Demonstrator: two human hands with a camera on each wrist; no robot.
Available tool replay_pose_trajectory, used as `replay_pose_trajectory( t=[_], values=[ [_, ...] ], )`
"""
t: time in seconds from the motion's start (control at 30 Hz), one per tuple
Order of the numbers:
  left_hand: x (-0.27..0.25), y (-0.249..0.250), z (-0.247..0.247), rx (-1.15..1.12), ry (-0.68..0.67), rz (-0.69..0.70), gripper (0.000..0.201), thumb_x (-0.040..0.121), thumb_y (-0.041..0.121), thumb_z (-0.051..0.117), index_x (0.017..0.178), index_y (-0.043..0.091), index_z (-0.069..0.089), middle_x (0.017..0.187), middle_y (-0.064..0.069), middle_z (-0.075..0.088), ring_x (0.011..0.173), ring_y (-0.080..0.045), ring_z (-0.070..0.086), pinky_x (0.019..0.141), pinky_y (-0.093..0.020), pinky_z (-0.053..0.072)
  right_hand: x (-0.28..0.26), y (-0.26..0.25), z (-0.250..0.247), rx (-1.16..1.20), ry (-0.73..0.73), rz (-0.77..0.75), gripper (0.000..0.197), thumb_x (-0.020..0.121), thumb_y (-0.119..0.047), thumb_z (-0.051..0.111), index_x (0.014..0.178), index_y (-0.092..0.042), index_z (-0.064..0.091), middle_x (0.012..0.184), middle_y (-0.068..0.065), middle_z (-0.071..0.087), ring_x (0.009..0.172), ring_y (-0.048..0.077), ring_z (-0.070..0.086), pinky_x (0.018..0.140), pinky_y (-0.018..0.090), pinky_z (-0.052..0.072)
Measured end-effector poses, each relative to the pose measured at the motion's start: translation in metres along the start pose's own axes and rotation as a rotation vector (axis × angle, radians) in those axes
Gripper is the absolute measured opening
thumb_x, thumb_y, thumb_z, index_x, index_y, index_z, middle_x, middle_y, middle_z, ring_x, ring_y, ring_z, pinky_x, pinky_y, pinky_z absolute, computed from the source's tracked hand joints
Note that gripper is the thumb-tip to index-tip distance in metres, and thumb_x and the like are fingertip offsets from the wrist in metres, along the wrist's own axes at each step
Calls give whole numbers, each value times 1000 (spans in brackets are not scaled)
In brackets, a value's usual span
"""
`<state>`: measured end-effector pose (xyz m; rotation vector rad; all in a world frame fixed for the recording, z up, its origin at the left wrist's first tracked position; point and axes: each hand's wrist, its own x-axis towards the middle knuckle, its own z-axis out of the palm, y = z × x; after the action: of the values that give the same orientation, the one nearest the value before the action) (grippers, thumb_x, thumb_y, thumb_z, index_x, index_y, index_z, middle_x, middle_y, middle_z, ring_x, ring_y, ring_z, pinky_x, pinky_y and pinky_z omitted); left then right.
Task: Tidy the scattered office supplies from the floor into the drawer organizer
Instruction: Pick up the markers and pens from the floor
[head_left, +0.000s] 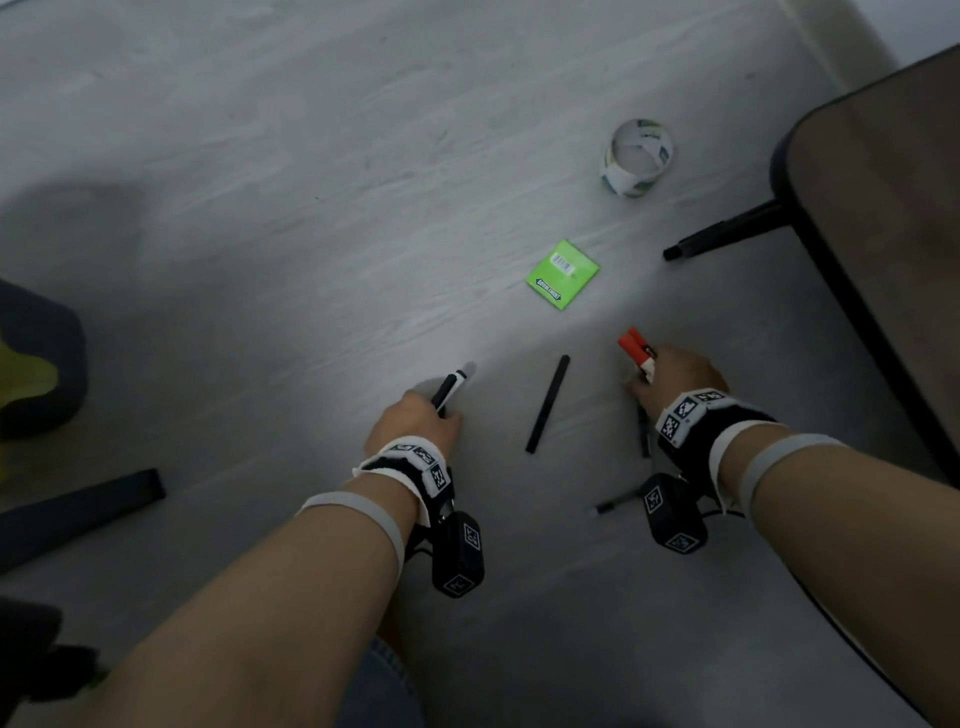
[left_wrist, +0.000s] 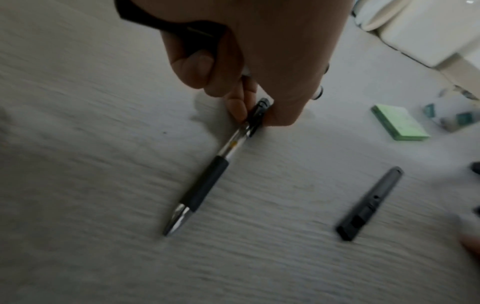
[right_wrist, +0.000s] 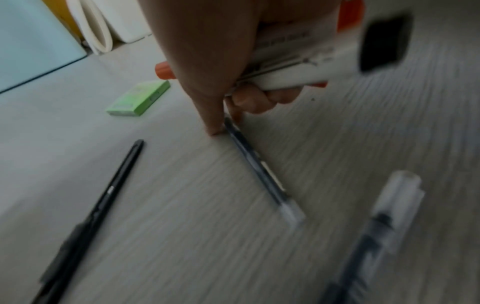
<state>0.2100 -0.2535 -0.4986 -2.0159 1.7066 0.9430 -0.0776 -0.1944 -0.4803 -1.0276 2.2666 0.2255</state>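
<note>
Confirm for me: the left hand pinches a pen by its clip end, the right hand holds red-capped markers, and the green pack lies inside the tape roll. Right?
Not quite. In the head view the green pack lies on the floor apart from the tape roll, not inside it. The left hand does pinch the pen by its clip end, and the right hand holds red-capped markers.

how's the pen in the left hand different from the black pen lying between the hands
The gripped pen has a clear barrel, dark rubber grip and silver tip; the black pen is plain black all over. The left hand pinches the first at its clip end; nothing touches the second. Both are slim pens over the floor.
</note>
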Motion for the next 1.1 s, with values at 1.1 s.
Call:
replay_pose_trajectory(
  t=[1.1],
  values=[
    [-21, 115, 16, -131, -129, 221, 33, 79, 37, 72, 79, 8, 57, 72, -8, 56, 61, -26, 53, 50, -26, 37, -60, 41, -6, -40, -203, -232, 26, 84, -33, 64, 109, -33, 68, 78, -3, 63, 76, 24, 64, 65, 25, 46]
  ],
)
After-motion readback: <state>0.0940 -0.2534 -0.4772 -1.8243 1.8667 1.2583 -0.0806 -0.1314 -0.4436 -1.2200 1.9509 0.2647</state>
